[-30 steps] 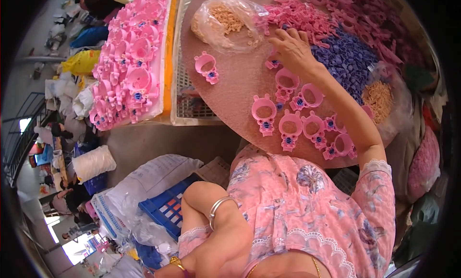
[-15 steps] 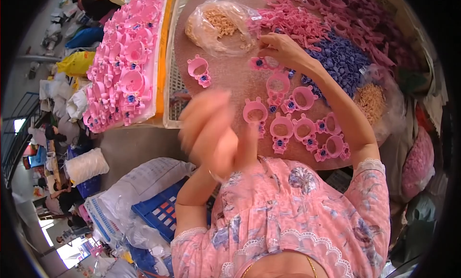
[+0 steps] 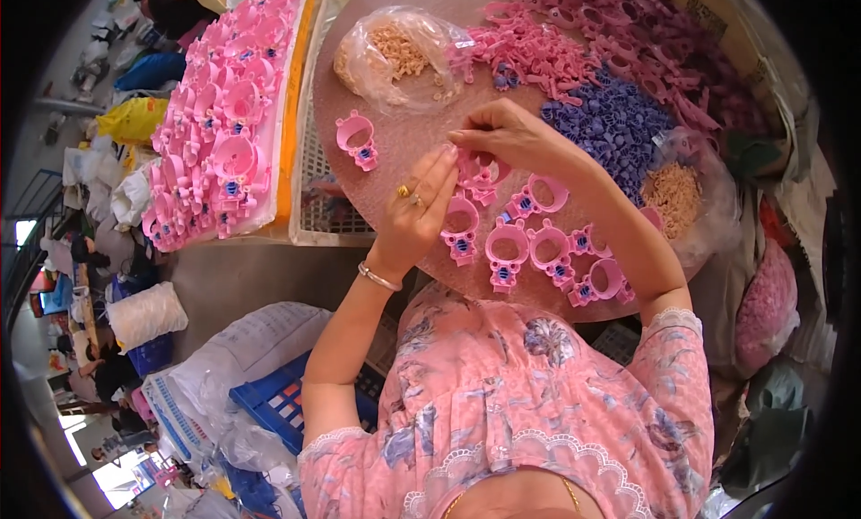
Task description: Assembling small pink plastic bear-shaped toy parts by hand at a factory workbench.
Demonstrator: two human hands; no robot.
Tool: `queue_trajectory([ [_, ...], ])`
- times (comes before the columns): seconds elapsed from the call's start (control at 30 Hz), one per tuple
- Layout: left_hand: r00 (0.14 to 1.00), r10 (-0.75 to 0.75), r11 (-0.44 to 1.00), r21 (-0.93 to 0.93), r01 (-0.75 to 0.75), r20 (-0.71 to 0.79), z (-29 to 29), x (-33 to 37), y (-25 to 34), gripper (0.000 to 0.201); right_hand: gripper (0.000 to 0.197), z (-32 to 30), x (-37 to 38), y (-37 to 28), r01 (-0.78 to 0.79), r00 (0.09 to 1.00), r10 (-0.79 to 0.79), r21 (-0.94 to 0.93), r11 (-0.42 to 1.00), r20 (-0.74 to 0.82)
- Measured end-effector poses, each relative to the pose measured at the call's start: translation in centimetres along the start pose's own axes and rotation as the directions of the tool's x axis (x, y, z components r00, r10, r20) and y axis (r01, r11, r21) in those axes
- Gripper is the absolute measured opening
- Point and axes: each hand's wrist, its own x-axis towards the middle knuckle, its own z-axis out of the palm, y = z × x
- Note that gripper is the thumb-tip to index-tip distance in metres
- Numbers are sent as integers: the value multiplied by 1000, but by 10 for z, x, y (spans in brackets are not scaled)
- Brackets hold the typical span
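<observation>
My left hand (image 3: 420,205), with rings and a bracelet, has its fingers pressed together, tips meeting those of my right hand (image 3: 516,140) above the round table. The right thumb and forefinger are pinched. Whatever sits between the fingertips is small and mostly hidden; a bit of pink shows there. Just under the hands lies a pink plastic ring-shaped piece with ears (image 3: 482,180), partly covered. Several like it, with blue inserts, lie nearer to me, one being a pink eared ring (image 3: 507,250). Another pink eared ring (image 3: 356,135) rests alone to the left.
On the table (image 3: 395,142) stand an open bag of beige bits (image 3: 399,57), a heap of pink strips (image 3: 538,57), a pile of blue parts (image 3: 605,115) and a second beige bag (image 3: 673,196). A tray of pink rings (image 3: 220,133) stands left; a blue crate (image 3: 278,398) is below.
My left hand, blurred before, has moved up over the table to meet my right hand. The right hand has come slightly down and toward me, over the pink rings.
</observation>
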Motion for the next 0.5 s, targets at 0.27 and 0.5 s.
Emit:
queue_trajectory([
  [0.27,934,-352,916,-227,330,-62,10,-24,11,27,15,-15,50,61,95,869,-270,-397,913,-414],
  [0.5,941,-307,944,78,320,-144,20,-30,-7,29,12,-10,110,71,318,692,-706,-813,488,-153],
])
